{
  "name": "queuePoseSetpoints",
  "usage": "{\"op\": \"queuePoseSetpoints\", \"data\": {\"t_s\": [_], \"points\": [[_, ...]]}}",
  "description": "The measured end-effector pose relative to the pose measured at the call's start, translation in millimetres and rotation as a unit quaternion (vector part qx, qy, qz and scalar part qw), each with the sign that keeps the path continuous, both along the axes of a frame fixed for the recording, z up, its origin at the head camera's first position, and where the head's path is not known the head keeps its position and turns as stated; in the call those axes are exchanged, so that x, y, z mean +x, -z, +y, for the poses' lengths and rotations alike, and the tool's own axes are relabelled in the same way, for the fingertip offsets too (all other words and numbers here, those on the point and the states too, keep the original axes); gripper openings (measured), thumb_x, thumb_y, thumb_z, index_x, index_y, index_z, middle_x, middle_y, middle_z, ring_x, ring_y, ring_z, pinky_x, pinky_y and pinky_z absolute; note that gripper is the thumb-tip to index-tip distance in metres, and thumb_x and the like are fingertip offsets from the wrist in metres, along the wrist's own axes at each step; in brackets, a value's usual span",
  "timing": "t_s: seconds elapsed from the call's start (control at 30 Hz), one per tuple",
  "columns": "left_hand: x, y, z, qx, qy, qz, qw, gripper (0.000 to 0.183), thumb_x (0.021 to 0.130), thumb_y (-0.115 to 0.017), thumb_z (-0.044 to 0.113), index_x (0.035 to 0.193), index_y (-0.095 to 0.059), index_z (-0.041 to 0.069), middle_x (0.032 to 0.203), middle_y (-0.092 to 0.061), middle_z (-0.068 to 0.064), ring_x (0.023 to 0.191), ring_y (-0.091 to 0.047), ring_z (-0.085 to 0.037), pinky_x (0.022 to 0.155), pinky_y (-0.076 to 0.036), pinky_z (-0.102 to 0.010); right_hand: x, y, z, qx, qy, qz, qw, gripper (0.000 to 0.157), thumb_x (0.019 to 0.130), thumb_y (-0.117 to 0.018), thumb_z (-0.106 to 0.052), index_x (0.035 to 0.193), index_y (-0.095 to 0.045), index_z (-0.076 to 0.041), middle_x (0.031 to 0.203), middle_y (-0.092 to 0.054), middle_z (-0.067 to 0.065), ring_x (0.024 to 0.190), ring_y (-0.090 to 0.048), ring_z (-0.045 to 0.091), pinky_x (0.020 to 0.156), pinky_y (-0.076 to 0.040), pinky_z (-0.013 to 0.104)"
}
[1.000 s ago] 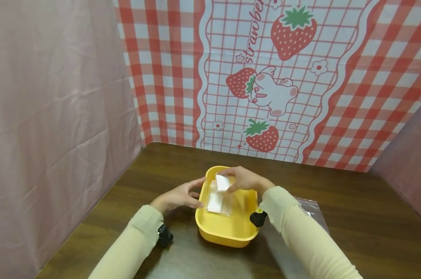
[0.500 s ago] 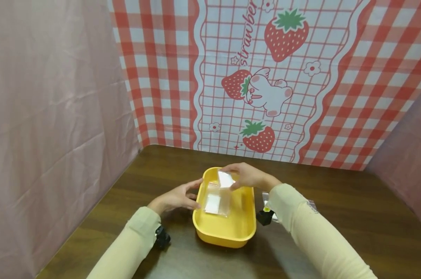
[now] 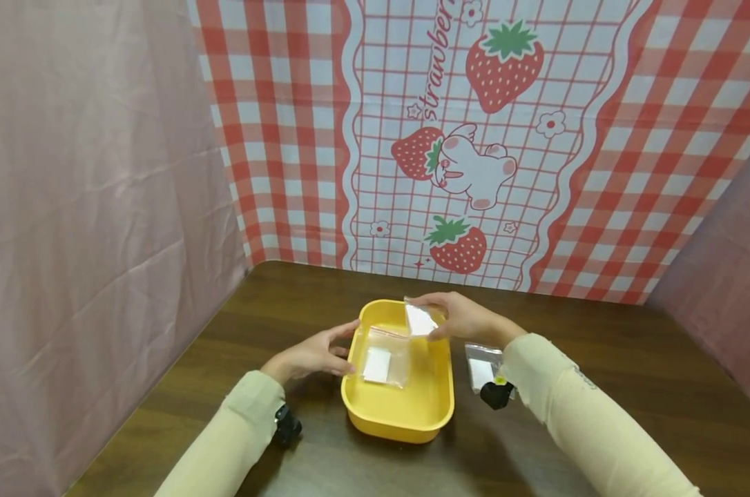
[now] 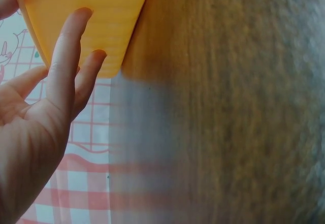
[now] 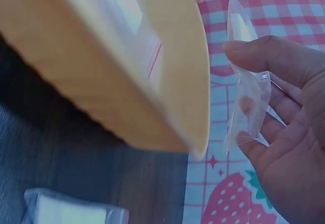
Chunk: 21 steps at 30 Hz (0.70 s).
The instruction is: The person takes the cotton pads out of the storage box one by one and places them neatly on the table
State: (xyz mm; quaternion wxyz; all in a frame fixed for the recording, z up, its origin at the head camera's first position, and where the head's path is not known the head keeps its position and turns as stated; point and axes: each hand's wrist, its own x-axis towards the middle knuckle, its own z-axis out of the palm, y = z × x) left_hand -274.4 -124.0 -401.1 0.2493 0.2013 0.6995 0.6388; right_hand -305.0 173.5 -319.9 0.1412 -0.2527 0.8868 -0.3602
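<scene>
A yellow tub (image 3: 400,408) stands on the table, with a transparent zip bag (image 3: 377,364) holding something flat and white lying inside on its left. My left hand (image 3: 309,355) is at the tub's left side; in the left wrist view its fingers (image 4: 66,61) are spread, fairly straight, against the outer wall. Over the tub's far right corner, my right hand (image 3: 468,319) pinches another transparent bag (image 3: 420,321) with a white piece in it. The right wrist view shows the thumb on one face of that bag (image 5: 249,102) and fingertips behind it.
Right of the tub, a similar bag (image 3: 479,369) with a white piece lies on the dark wooden table (image 3: 630,393), partly covered by the right wrist camera (image 3: 496,395). A strawberry-print cloth (image 3: 449,172) hangs behind the table, and a pink curtain (image 3: 101,207) on the left.
My right hand has moved right with its bag, from over the tub's middle to its right rim. The bag on the table shows more from under my right arm. The left hand stays put.
</scene>
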Motion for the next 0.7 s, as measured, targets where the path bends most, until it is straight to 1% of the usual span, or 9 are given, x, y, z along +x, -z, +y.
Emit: {"op": "queuePoseSetpoints", "data": {"t_s": [0.07,0.2,0.33,0.43,0.57,0.7], "points": [[-0.1,0.5,0,0.0,0.001,0.0,1.0,0.09,0.079,-0.068,-0.008,0.15,-0.014,0.007,0.146,-0.017,-0.022,0.113,-0.048,-0.036,0.079,-0.053,-0.039,0.4,1.8,6,-0.006,0.002,-0.003,1.0,0.062,0.076,-0.075,-0.006,0.133,-0.052,-0.02,0.14,-0.044,-0.003,0.131,-0.033,0.028,0.1,-0.035,0.049],[-0.3,0.8,-1,-0.002,0.001,0.001,1.0,0.09,0.079,-0.068,-0.007,0.15,-0.014,0.007,0.146,-0.017,-0.022,0.115,-0.047,-0.036,0.08,-0.053,-0.04,0.6,5.5,19,-0.029,-0.007,-0.008,1.0,0.065,0.077,-0.073,-0.001,0.136,-0.049,-0.016,0.143,-0.04,-0.004,0.131,-0.033,0.027,0.099,-0.037,0.045],[-0.6,0.1,-2,-0.005,0.0,0.001,1.0,0.091,0.079,-0.069,-0.007,0.15,-0.014,0.007,0.147,-0.016,-0.022,0.115,-0.047,-0.037,0.08,-0.053,-0.04,0.9,8.2,29,-0.03,-0.006,0.007,1.0,0.067,0.076,-0.074,-0.001,0.136,-0.048,-0.014,0.142,-0.04,-0.004,0.131,-0.034,0.026,0.097,-0.039,0.043],[-0.6,-0.3,-1,-0.005,-0.002,-0.001,1.0,0.091,0.079,-0.068,-0.007,0.15,-0.014,0.007,0.147,-0.016,-0.022,0.116,-0.047,-0.036,0.08,-0.053,-0.04,1.9,10.2,36,-0.016,0.006,0.026,1.0,0.066,0.076,-0.076,-0.005,0.136,-0.049,-0.013,0.141,-0.043,0.0,0.129,-0.037,0.027,0.096,-0.04,0.045],[-0.3,-0.7,0,-0.006,-0.007,-0.005,0.9999,0.09,0.079,-0.068,-0.007,0.15,-0.015,0.009,0.147,-0.017,-0.02,0.115,-0.047,-0.035,0.08,-0.053,-0.041,4.7,14.2,48,-0.002,0.011,0.044,0.999,0.066,0.075,-0.077,-0.01,0.135,-0.049,-0.01,0.139,-0.045,0.008,0.128,-0.037,0.031,0.096,-0.039,0.048],[-0.2,-0.3,1,-0.008,-0.01,-0.006,0.9999,0.09,0.079,-0.068,-0.007,0.15,-0.016,0.01,0.147,-0.017,-0.019,0.115,-0.047,-0.034,0.08,-0.053,-0.041,9.7,18.2,59,0.0,0.01,0.057,0.998,0.065,0.076,-0.077,-0.009,0.134,-0.048,-0.006,0.138,-0.045,0.013,0.128,-0.036,0.035,0.098,-0.037,0.052]]}}
